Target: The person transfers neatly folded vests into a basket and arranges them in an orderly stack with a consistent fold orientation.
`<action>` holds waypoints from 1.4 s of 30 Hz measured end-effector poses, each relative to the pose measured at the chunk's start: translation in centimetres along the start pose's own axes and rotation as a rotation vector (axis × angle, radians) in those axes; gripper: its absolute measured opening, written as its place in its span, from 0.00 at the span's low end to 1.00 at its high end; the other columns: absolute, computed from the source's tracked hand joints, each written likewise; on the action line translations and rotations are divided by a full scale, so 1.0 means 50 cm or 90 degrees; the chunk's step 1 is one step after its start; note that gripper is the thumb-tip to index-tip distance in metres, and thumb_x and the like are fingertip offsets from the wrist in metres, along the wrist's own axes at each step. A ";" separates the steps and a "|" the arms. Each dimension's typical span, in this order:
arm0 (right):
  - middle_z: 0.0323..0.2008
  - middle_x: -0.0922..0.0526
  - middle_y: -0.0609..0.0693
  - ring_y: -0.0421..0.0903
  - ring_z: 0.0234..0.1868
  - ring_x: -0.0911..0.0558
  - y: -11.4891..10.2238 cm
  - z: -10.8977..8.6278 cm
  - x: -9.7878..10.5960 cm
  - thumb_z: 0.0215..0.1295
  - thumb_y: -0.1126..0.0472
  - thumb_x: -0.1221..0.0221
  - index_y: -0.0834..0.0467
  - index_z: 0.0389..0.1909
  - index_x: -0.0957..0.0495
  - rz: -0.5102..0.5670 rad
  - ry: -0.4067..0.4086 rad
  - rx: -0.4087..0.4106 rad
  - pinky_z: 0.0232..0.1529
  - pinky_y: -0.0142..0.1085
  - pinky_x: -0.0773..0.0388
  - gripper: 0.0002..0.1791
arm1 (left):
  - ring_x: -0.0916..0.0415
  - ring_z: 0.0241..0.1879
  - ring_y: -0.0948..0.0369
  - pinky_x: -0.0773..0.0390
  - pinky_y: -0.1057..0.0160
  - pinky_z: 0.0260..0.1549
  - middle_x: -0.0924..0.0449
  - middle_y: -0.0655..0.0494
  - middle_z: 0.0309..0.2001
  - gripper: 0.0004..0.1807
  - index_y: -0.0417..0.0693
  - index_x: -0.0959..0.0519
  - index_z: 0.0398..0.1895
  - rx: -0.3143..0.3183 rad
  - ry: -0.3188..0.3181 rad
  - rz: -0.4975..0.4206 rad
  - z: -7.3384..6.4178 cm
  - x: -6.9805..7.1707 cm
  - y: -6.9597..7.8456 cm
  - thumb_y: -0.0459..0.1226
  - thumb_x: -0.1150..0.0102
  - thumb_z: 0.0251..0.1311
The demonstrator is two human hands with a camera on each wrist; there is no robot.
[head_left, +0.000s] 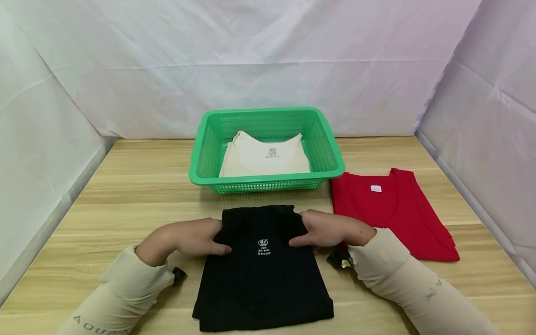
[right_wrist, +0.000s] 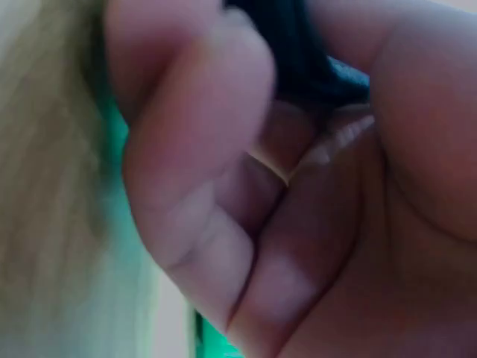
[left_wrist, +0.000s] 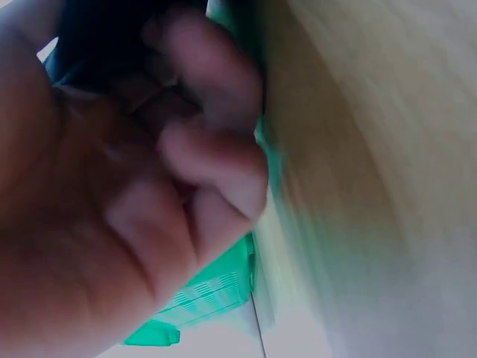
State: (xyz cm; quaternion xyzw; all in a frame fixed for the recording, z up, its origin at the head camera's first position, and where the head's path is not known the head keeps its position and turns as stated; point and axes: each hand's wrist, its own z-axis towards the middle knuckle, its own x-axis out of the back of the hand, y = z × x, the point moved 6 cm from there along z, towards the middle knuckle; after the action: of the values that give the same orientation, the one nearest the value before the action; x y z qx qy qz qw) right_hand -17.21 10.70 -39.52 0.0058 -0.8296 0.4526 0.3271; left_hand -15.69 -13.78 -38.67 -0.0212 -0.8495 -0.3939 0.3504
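In the head view, on the worktop (head_left: 138, 186) below the green basket (head_left: 268, 178), the person's left hand (head_left: 194, 237) and right hand (head_left: 324, 228) pinch opposite edges of the black shirt (head_left: 261, 288), probably keeping its layers together; in both wrist views, left then right, curled fingers (left_wrist: 216, 160) grip it
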 end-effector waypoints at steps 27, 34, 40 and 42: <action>0.15 0.25 0.47 0.36 0.14 0.31 -0.074 -0.112 0.100 0.73 0.52 0.43 0.58 0.37 0.20 0.030 0.173 0.031 0.21 0.28 0.31 0.13 | 0.40 0.71 0.64 0.37 0.66 0.69 0.41 0.67 0.75 0.32 0.63 0.45 0.78 -0.124 0.153 -0.055 -0.061 0.077 0.058 0.48 0.49 0.74; 0.45 0.14 0.49 0.41 0.36 0.13 -0.082 -0.110 0.164 0.74 0.53 0.44 0.53 0.64 0.33 0.083 0.306 0.027 0.41 0.33 0.17 0.22 | 0.43 0.17 0.69 0.32 0.69 0.22 0.32 0.65 0.20 0.18 0.50 0.25 0.25 -0.081 0.223 -0.052 -0.055 0.145 0.078 0.47 0.49 0.75; 0.50 0.15 0.54 0.47 0.41 0.11 -0.083 -0.100 0.228 0.75 0.50 0.45 0.51 0.69 0.38 0.100 0.410 0.006 0.44 0.39 0.14 0.26 | 0.56 0.13 0.64 0.41 0.64 0.16 0.53 0.63 0.13 0.26 0.50 0.41 0.19 -0.006 0.295 -0.040 -0.040 0.208 0.099 0.52 0.49 0.74; 0.51 0.16 0.54 0.46 0.42 0.11 -0.085 -0.096 0.247 0.76 0.51 0.46 0.52 0.69 0.37 0.076 0.422 0.002 0.44 0.39 0.14 0.26 | 0.54 0.14 0.63 0.38 0.62 0.19 0.51 0.62 0.14 0.23 0.46 0.38 0.28 0.012 0.307 -0.030 -0.033 0.226 0.104 0.53 0.51 0.74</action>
State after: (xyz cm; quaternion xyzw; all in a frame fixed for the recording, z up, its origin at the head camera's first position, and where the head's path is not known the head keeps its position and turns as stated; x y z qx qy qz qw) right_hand -23.02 15.36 -27.79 -0.1898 -0.6759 0.4496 0.5522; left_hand -21.62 -14.07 -27.63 0.0966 -0.7453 -0.3879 0.5336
